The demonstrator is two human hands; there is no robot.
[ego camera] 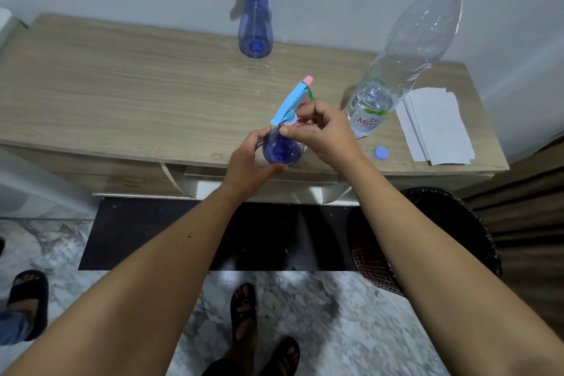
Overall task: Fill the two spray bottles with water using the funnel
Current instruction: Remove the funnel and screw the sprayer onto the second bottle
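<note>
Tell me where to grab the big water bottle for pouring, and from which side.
Grip the water bottle around its clear middle, above the label, where the body is narrower than the base. Come from the front right with the right hand: the paper sheets lie low there, and the cap is already off.

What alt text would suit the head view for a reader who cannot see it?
Two hands, left and right, grip a round blue spray bottle at a wooden table's front edge. Behind stand a second spray bottle and an uncapped water bottle.
</note>
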